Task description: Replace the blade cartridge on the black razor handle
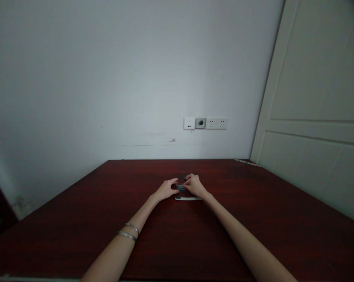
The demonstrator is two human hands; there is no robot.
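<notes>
Both my arms reach out over a dark red wooden table (77,219). My left hand (166,189) and my right hand (195,185) meet near the table's middle, fingers curled around a small dark object with a teal part (180,188). The object is too small to name. A flat white thing (188,198) lies on the table just under my right hand. Two thin bracelets (129,231) circle my left forearm.
A white wall stands behind the table, with a row of sockets (205,123) low on it. A white panelled door (314,117) runs along the table's right side. A thin light strip (247,161) lies at the table's far right corner.
</notes>
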